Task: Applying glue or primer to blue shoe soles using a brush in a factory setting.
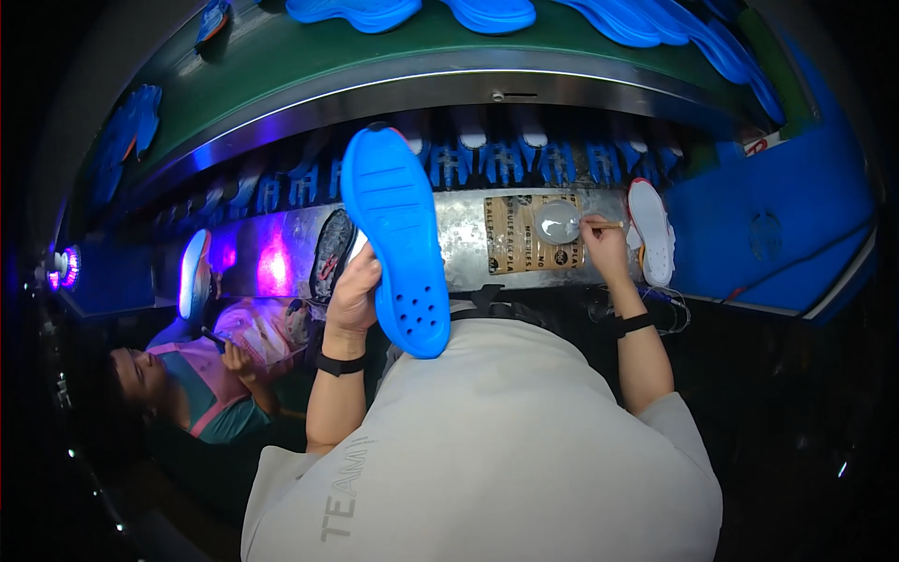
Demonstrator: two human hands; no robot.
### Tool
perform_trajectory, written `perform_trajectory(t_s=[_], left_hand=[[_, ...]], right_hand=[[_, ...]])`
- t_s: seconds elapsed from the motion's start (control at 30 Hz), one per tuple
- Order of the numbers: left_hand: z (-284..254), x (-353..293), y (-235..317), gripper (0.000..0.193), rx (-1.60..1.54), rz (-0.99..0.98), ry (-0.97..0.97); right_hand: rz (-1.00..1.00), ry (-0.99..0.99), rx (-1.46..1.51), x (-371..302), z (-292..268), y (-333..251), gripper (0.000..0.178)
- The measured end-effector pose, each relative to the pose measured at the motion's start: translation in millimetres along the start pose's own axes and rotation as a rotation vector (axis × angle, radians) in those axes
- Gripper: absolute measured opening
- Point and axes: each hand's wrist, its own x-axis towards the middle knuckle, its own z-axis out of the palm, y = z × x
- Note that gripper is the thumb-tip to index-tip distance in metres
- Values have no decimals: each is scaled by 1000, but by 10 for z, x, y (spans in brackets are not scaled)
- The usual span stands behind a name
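My left hand (352,292) grips a long blue shoe sole (398,220) by its edge and holds it up in front of me. Its face has shallow grooves in the middle and several small holes at the near end. Over the metal bench, my right hand (607,251) pinches a thin brush (611,225) with a pale wooden handle. The brush tip reaches into a round dish (554,234) of whitish liquid. Under the dish lies a brown printed sheet (506,255). A dark patterned shoe upper (331,248) rests on the bench beside my left hand, partly behind the sole.
At the right of the bench stands a white sole with a red edge (651,229). A green conveyor belt (449,58) carries several blue soles beyond a rack of blue clamps (506,161). To the left, a co-worker (220,384) sits near another sole (194,273) under purple light.
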Motion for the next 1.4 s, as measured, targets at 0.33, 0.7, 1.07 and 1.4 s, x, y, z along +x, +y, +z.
perform_trajectory(t_s=[0.33, 0.7, 1.07, 1.4], left_hand=[[179, 48, 53, 79, -14, -77, -5], [562, 72, 206, 86, 112, -111, -19], [595, 113, 263, 83, 151, -153, -55], [602, 186, 293, 83, 141, -162, -74]], right_hand=[[-178, -69, 628, -81, -402, -1813, 17], [-630, -36, 443, 49, -478, -2252, 14], [-580, -71, 442, 76, -615, -2270, 10], [-667, 60, 364, 235, -563, -2292, 11]])
